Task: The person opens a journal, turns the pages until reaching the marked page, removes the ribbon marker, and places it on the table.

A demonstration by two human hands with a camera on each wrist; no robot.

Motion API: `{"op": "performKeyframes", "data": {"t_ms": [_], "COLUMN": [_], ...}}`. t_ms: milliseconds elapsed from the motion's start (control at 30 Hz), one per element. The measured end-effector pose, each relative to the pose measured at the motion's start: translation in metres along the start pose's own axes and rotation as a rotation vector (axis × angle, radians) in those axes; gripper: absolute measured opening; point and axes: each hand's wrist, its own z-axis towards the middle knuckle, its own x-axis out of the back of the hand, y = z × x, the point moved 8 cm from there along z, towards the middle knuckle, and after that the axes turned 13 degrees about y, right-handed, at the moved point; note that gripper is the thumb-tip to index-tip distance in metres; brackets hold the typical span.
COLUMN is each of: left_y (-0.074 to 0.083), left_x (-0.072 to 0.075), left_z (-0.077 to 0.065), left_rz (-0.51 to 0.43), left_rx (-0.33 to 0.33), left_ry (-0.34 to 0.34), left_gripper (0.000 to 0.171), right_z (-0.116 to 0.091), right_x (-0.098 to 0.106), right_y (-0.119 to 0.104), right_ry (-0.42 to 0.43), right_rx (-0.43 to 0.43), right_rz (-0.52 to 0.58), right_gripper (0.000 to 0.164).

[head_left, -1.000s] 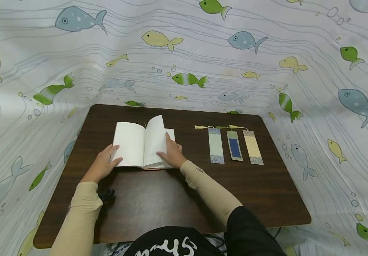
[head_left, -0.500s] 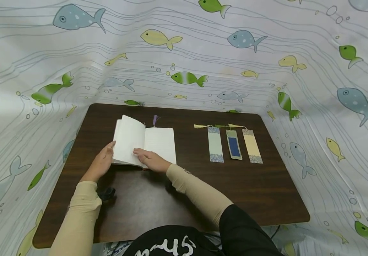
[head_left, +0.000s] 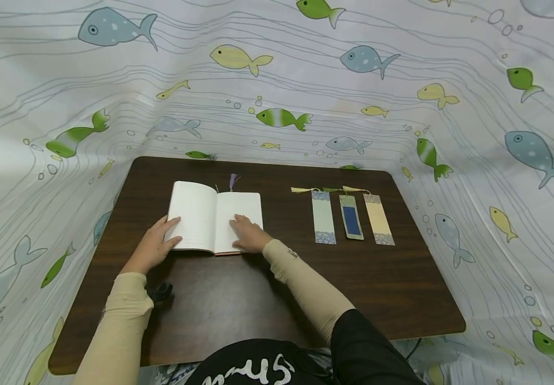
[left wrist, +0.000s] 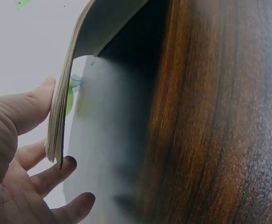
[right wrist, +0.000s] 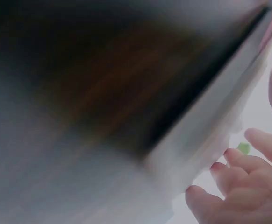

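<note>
A notebook (head_left: 191,214) lies open on the table, its left half raised in a curve. In the head view, my left hand (head_left: 151,247) is at its left edge. The left wrist view has the stack of pages (left wrist: 61,109) pinched between thumb and fingers of that hand. My right hand (head_left: 252,235) is over the lower part of the right page, fingers extended and loosely bent. Blur in the right wrist view leaves its contact with the paper unclear. A purple tassel (head_left: 233,182) sticks out past the notebook's top edge.
To the right lie three tasselled bookmarks: a pale green one (head_left: 324,216), a blue-centred one (head_left: 351,218) and a cream one (head_left: 379,219). A small black object (head_left: 160,292) is beside my left wrist. Fish-patterned cloth (head_left: 277,80) surrounds the brown table (head_left: 354,299).
A lifted page has gone over from right to left, exposing the purple tassel. My right hand followed to the left page, then returned to the right one. The left half has settled lower.
</note>
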Motion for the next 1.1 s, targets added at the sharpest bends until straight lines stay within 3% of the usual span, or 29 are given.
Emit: {"op": "performKeyframes", "data": {"t_ms": [100, 233, 333, 467, 533, 633, 800, 900, 1033, 1100], "left_y": [-0.004, -0.007, -0.007, -0.007, -0.007, -0.006, -0.006, -0.006, -0.006, -0.006], "left_x": [-0.001, -0.001, -0.001, -0.002, -0.003, -0.003, -0.003, -0.004, -0.005, -0.005], "left_z": [-0.002, -0.002, -0.002, -0.002, -0.002, -0.002, -0.003, -0.003, -0.002, -0.002], "left_rz": [0.011, 0.016, 0.026, 0.020, 0.015, 0.019, 0.016, 0.009, -0.002, -0.011], "left_rx": [0.005, 0.007, 0.001, 0.005, 0.005, 0.005, 0.008, 0.018, 0.026, 0.030], "left_ry": [-0.010, -0.006, 0.001, -0.006, -0.009, -0.009, -0.012, -0.020, -0.033, -0.034], "left_gripper": [0.060, 0.060, 0.060, 0.060, 0.060, 0.060, 0.061, 0.061, 0.062, 0.061], "right_z": [-0.008, -0.017, -0.019, -0.018, -0.018, -0.018, -0.019, -0.017, -0.013, -0.011], "right_x": [-0.004, 0.002, 0.008, 0.014, 0.017, 0.019, 0.024, 0.023, 0.029, 0.037], "right_y": [0.035, 0.058, 0.058, 0.052, 0.051, 0.051, 0.054, 0.056, 0.046, 0.031], "right_ry": [-0.040, -0.042, -0.020, 0.069, 0.111, 0.148, 0.166, 0.157, 0.180, 0.197], "right_rx": [-0.056, -0.120, -0.106, -0.037, -0.037, -0.075, -0.193, -0.222, -0.204, -0.179], "right_rz": [-0.140, -0.135, -0.162, -0.338, -0.400, -0.409, -0.320, -0.250, 0.007, 0.209], "right_gripper": [0.084, 0.094, 0.092, 0.081, 0.076, 0.079, 0.105, 0.104, 0.088, 0.083]}}
